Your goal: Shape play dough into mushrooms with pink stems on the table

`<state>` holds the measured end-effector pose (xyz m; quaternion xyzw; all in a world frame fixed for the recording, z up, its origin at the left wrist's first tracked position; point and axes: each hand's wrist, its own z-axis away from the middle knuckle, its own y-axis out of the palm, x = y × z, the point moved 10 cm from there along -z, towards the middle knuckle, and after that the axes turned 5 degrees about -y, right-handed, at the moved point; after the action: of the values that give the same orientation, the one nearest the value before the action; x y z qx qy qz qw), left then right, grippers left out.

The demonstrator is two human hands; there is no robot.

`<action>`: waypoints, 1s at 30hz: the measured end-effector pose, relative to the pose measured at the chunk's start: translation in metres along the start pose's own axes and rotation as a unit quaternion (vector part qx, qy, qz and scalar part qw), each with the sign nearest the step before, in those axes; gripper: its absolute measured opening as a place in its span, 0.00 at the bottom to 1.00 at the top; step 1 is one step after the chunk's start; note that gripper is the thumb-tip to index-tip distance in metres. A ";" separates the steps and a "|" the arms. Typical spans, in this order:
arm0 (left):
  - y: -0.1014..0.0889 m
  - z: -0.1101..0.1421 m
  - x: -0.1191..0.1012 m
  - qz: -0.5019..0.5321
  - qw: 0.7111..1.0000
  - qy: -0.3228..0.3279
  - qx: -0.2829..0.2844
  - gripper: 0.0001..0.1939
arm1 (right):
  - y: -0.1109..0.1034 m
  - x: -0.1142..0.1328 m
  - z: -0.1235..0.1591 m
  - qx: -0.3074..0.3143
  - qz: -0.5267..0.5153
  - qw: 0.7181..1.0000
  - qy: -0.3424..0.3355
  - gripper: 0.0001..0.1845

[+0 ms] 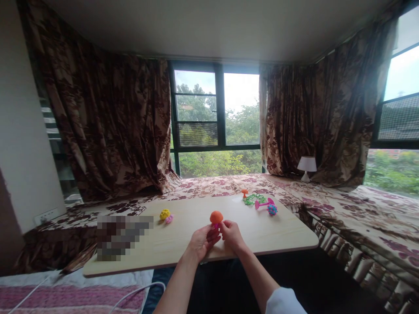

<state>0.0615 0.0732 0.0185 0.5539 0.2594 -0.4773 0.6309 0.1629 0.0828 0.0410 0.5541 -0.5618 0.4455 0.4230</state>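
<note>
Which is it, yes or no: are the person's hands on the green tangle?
No, the green tangle lies on the table, apart from the left hand and right hand, which are at the orange-topped toy.

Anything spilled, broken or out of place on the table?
I see no spill or breakage. The green tangle near the far right of the table looks untidy. A pixelated patch at the left hides whatever lies there. The orange-topped toy between the left hand and right hand looks whole, but small damage wouldn't show.

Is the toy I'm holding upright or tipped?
Upright: the toy has its orange dome on top and the pink part below.
</note>
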 end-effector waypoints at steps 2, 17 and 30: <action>-0.001 -0.001 0.000 0.002 1.000 0.002 -0.007 0.13 | 0.000 0.000 0.000 -0.001 0.000 1.000 -0.004 0.13; -0.002 0.000 -0.003 0.020 1.000 0.017 -0.008 0.14 | 0.001 -0.006 -0.004 0.025 0.008 1.000 -0.015 0.13; -0.003 0.001 -0.003 0.025 1.000 0.011 -0.016 0.11 | 0.003 -0.008 -0.006 0.018 0.008 1.000 -0.011 0.12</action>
<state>0.0574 0.0730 0.0198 0.5556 0.2603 -0.4512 0.6480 0.1604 0.0902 0.0348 0.5619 -0.5624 0.4531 0.4034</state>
